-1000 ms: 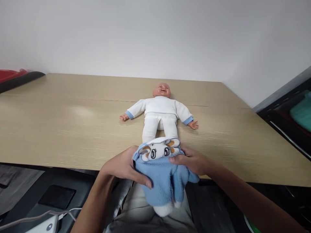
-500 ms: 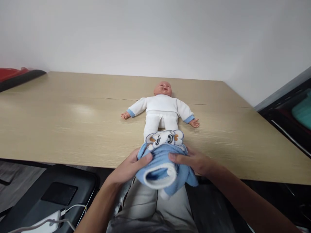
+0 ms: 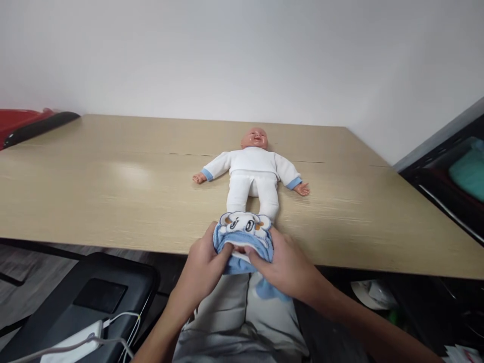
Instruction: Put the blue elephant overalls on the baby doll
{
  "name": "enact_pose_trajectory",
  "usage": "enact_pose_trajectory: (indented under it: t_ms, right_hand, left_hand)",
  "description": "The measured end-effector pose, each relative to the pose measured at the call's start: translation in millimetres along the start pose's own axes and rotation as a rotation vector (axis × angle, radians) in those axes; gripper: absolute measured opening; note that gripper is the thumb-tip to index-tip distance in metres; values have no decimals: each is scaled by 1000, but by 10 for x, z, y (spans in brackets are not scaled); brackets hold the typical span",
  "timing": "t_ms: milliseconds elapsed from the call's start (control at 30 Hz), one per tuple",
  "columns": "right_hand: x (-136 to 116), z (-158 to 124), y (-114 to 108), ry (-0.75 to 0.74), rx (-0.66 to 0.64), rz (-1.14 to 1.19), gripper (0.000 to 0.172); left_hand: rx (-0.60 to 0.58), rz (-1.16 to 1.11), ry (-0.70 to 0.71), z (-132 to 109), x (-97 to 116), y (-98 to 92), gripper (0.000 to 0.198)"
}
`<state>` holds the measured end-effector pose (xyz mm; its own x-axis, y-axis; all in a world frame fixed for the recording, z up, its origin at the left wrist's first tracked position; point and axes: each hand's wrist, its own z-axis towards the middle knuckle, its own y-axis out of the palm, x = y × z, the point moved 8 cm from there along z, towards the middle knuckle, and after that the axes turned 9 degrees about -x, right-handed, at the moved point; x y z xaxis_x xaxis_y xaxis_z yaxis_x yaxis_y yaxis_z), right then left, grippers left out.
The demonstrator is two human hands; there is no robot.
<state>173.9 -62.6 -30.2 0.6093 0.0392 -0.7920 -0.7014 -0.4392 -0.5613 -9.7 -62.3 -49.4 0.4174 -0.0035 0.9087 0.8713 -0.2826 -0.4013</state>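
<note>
A small blue doll garment (image 3: 244, 237) with a white animal face on it is bunched up at the table's front edge, over the doll's lower legs. My left hand (image 3: 207, 259) grips its left side, the thumb tucked into the white-rimmed opening. On the other side my right hand (image 3: 282, 262) holds it the same way, thumb also inside the opening. The baby doll (image 3: 253, 161) lies on its back, arms spread, in a white top with blue cuffs and white trousers. Its feet are hidden behind the garment and my hands.
The wooden table (image 3: 113, 201) meets a white wall. A red and black object (image 3: 38, 123) stands at its far left, a black rack with a teal item (image 3: 469, 174) at the right. Left below is a black chair (image 3: 124, 277) bearing a phone (image 3: 100, 295) and a white power bank (image 3: 75, 345).
The garment has been gathered up shorter and shifted slightly left. Both thumbs moved from its outside into the opening, and my hands came closer together.
</note>
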Motion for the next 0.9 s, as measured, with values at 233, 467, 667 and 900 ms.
enact_pose_trajectory:
  t_ms: [233, 467, 667, 900]
  right_hand:
    - [-145, 130, 150, 3, 16, -645, 29]
    - [-137, 141, 190, -116, -72, -650, 60]
    - [-48, 201, 121, -199, -30, -534, 60]
    - [4, 224, -6, -252, 55, -380, 61]
  left_hand:
    - [-17, 562, -101, 103, -159, -1, 42]
    - [-66, 548, 85, 65, -167, 29, 41]
    - [-50, 264, 197, 110, -273, 21, 29]
    - [-159, 16, 241, 210, -227, -73, 27]
